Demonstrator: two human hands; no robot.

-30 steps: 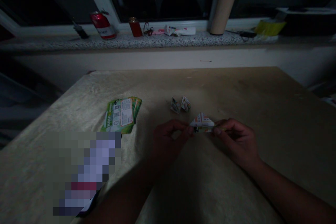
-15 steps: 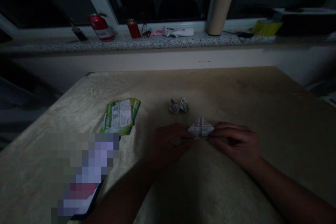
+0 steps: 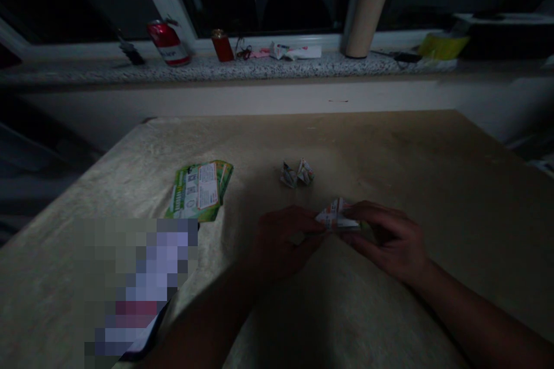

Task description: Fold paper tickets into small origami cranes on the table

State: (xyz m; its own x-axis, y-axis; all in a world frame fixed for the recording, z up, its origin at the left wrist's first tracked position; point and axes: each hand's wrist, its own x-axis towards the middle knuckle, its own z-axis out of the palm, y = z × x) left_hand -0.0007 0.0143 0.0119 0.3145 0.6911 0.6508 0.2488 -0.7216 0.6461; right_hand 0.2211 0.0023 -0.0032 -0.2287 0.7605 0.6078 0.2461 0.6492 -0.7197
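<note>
Between my hands is a small folded paper (image 3: 333, 218), printed in white and orange, with a pointed top. My left hand (image 3: 288, 236) pinches its left corner between thumb and fingers. On the other side my right hand (image 3: 387, 236) grips it, the fingers lying over its right part and the thumb below; they hide that corner. Just beyond, two small folded paper shapes (image 3: 296, 174) with upright points stand side by side on the table (image 3: 389, 150).
A stack of green printed leaflets (image 3: 197, 190) lies to the left, with a blurred-out phone-like device (image 3: 149, 277) nearer me. On the granite windowsill (image 3: 303, 69) stand a red can (image 3: 168, 43), a red jar (image 3: 222, 46), a cardboard tube (image 3: 370, 6) and yellow tape (image 3: 444, 46).
My right fingers have moved up and over the right side of the folded paper, covering its corner. Its right flap looks shifted. My left hand keeps its pinch.
</note>
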